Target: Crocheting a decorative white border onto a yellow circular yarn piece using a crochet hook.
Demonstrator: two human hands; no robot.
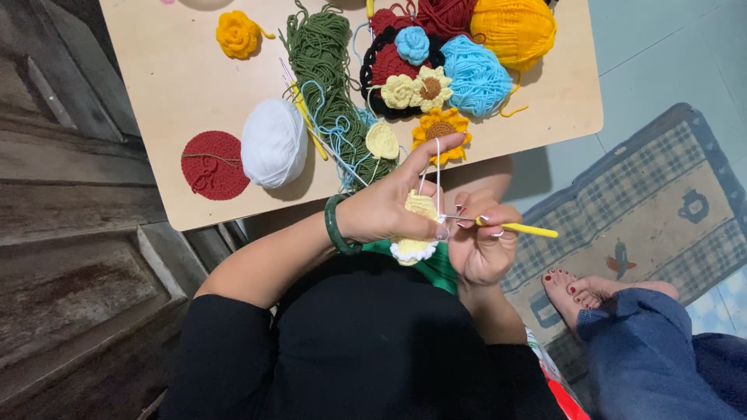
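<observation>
My left hand [389, 206] pinches a small yellow crocheted piece with a white edge [416, 229], its forefinger raised with a white strand [437, 167] running over it. A dark green bangle [336, 225] sits on that wrist. My right hand [480, 241] grips a crochet hook with a yellow handle [525, 229], its metal tip pushed into the piece. Both hands meet just below the table's near edge, over my lap.
The light wooden table [187, 70] carries a white yarn ball [273, 142], a red crocheted disc [214, 165], green yarn [327, 70], blue and orange yarn balls, and several crocheted flowers. Another person's bare foot [572, 292] rests on a checked rug [661, 202] at right.
</observation>
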